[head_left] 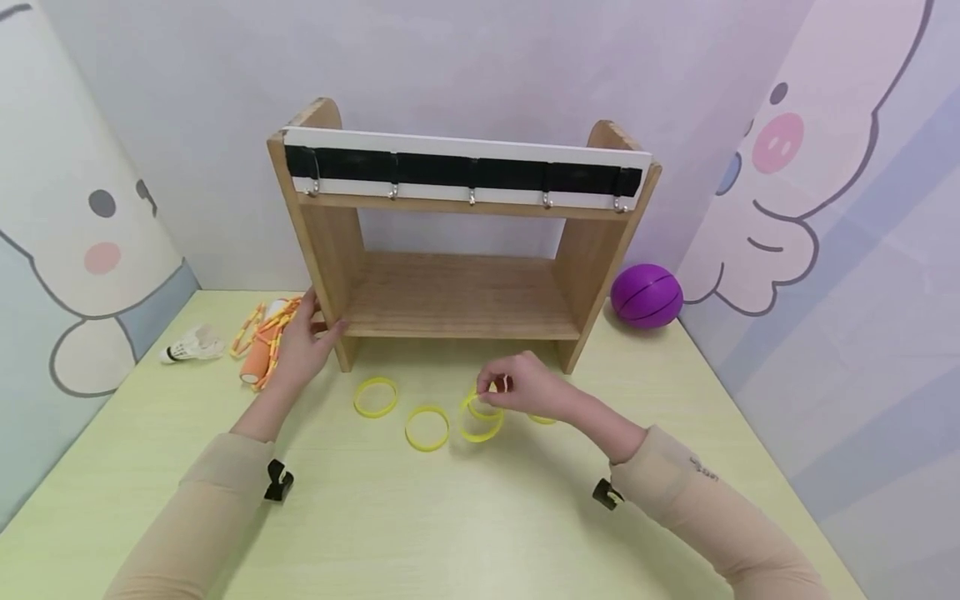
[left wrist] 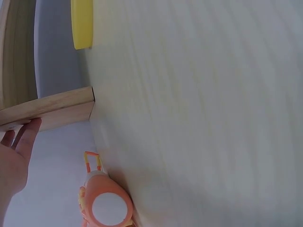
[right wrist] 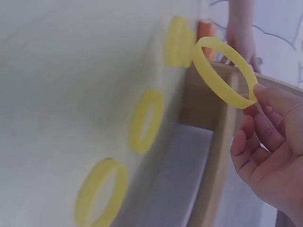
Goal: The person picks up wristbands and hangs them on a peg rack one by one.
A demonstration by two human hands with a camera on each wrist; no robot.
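A thin yellow ring (right wrist: 214, 81) is pinched between the thumb and fingertips of the right hand (head_left: 528, 386), held up above the table in front of the shelf. More yellow rings lie below it: one ring (head_left: 427, 448) to the left, another ring (head_left: 375, 415) farther left, and one ring (head_left: 542, 419) half hidden by the right wrist. The left hand (head_left: 300, 346) grips the left side panel of a small wooden shelf (head_left: 465, 296), thumb at the front edge, fingers (left wrist: 29, 137) on the outer face.
Several metal hooks (head_left: 472, 197) hang along a black-and-white strip on the shelf's top front. A purple ball (head_left: 647, 297) sits right of the shelf. Left of it lie an orange-and-yellow jump rope (head_left: 257, 360) and a shuttlecock (head_left: 193, 345). Walls close off the back and sides.
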